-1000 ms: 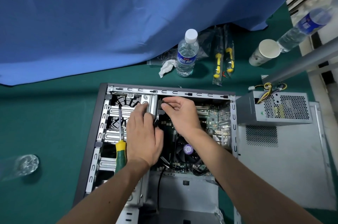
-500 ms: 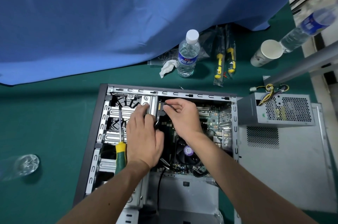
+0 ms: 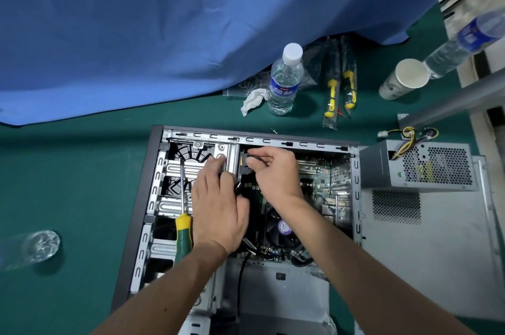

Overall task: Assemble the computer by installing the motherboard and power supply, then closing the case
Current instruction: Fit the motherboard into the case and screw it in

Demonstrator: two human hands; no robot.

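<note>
An open computer case [image 3: 153, 198] lies flat on the green table, with the motherboard [image 3: 322, 179] and its CPU fan [image 3: 284, 228] inside. My right hand [image 3: 273, 173] pinches a black cable connector [image 3: 246, 159] at the rear edge of the metal drive cage [image 3: 175, 170]. My left hand [image 3: 218, 206] rests on the drive cage, fingers curled at its edge over a black cable. The grey power supply [image 3: 426, 165] sits outside the case on the loose side panel [image 3: 437, 252], its wires trailing behind it.
A yellow-green screwdriver [image 3: 182, 228] lies on the drive cage. Behind the case stand a water bottle [image 3: 284, 80], a crumpled tissue [image 3: 252, 101], bagged yellow tools [image 3: 340, 88] and a paper cup [image 3: 404, 79]. A clear bottle [image 3: 32, 248] lies at left. Blue cloth hangs behind.
My right hand has drawn back slightly from the drive cage, exposing the black connector and its cable in its fingertips. My left hand has stayed on the cage.
</note>
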